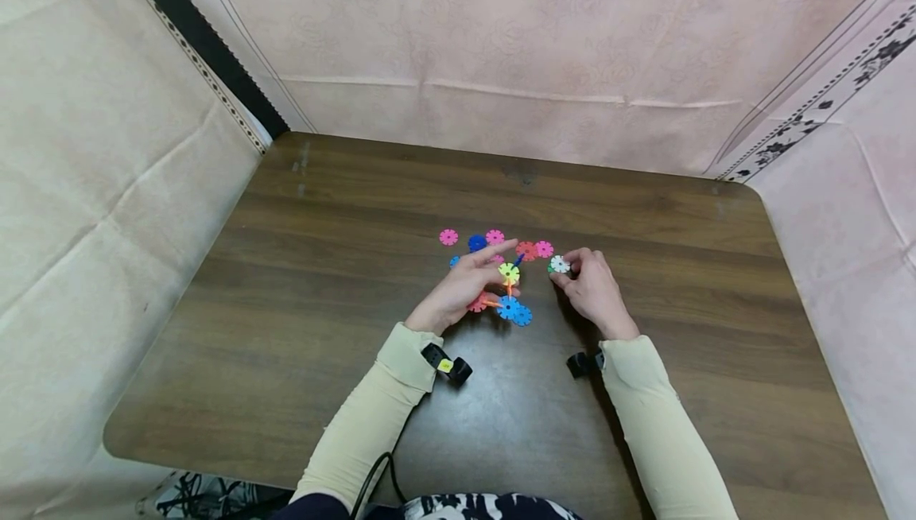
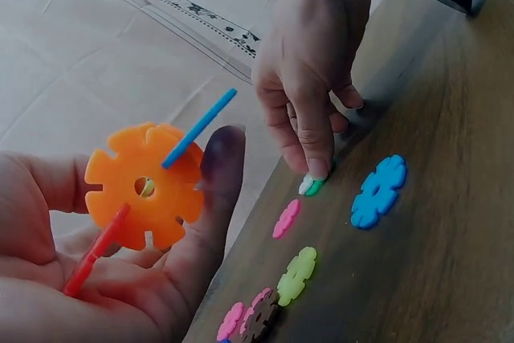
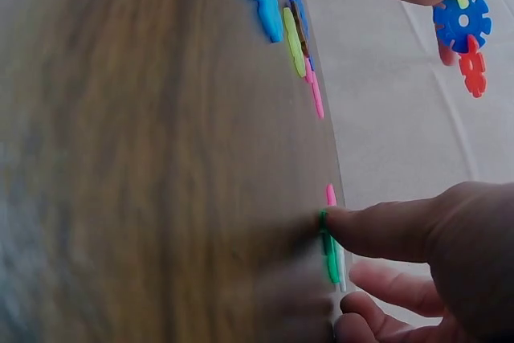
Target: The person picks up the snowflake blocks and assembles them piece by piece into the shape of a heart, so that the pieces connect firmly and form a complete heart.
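My left hand (image 1: 458,285) holds a cluster of notched plastic discs joined by their slots. Its orange disc (image 2: 144,186) faces the left wrist camera, with a blue and a red disc slotted in edge-on. From the right wrist view, a blue disc (image 3: 463,22) and a red disc (image 3: 473,68) of the cluster show below the fingers. My right hand (image 1: 595,293) pinches a white disc (image 1: 560,264) and a green disc (image 3: 332,256), which lie low at the table surface. Part of the green disc is hidden under the white one.
More loose discs lie on the wooden table (image 1: 343,329): pink (image 1: 448,237), dark blue (image 1: 477,242), red (image 1: 526,250), yellow-green (image 2: 297,275), brown (image 2: 260,319) and light blue (image 2: 379,190). Pale cloth (image 1: 458,43) hangs behind the table. A cable (image 1: 379,468) runs by my left sleeve.
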Demonstrator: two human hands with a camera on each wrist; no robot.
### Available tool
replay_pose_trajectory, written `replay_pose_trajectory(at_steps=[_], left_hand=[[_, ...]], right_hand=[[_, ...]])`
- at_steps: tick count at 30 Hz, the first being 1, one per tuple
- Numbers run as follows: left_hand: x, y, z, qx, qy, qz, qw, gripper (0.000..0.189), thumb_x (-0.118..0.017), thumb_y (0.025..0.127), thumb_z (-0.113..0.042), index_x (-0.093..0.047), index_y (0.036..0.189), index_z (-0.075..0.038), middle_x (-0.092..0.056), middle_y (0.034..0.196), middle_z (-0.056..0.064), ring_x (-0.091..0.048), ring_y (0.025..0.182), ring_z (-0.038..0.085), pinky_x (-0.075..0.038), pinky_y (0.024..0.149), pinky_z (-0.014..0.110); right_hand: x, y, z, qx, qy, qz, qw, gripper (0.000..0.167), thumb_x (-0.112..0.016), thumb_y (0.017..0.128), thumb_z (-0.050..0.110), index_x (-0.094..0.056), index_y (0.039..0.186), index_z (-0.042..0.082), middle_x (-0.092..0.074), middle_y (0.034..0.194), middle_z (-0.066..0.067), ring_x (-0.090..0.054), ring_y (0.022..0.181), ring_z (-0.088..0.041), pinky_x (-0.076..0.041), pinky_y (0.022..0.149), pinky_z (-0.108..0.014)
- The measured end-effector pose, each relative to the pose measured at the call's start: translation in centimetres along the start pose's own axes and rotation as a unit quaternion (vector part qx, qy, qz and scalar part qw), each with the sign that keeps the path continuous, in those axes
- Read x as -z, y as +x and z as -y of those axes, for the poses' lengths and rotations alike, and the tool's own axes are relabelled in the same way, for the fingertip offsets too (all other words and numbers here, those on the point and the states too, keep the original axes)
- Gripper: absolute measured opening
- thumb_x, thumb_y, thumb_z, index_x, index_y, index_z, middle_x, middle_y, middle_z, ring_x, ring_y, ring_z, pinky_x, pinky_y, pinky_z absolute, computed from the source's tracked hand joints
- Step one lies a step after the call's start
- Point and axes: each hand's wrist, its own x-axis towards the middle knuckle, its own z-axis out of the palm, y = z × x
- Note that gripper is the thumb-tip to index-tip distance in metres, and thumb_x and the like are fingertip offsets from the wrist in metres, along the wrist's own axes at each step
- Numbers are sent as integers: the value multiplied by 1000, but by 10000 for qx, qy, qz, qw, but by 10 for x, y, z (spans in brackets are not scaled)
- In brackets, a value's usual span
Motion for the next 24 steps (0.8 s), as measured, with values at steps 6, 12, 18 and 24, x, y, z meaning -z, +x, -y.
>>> replay_pose_trajectory(at_steps=[6,12,18,24], left_hand=[[-1,1,1,27,-38,36,10000,49,-51,98,-9,-49,144,-25,-34,152,15,-66,78,22,-53,60,23],[-1,1,1,30,13,-85,10000,46,-52,98,-8,-50,143,-18,-55,119,17,-60,82,26,-51,57,21],[-1,1,1,101,95,-190,9997,43,-52,98,-7,-52,141,-11,-58,122,13,-61,85,22,-53,60,21],[1,1,2,83,97,-194,9997,45,-51,98,-6,-51,142,-14,-49,140,11,-57,85,20,-53,60,22]], right_hand=[[2,1,-1,-76,-23,101,9999,42,-66,93,25,-55,125,1,-48,113,-17,-48,96,-29,-45,84,-45],[4,2,1,-132,12,216,9997,36,-66,93,22,-55,120,1,-47,113,-17,-48,96,-30,-45,85,-45],[5,2,2,-101,21,162,9998,33,-58,98,26,-56,118,1,-47,110,-17,-47,93,-30,-45,80,-42],[3,-1,5,166,335,-559,9977,26,-53,101,23,-60,110,0,-54,101,-14,-50,87,-28,-46,74,-39]])
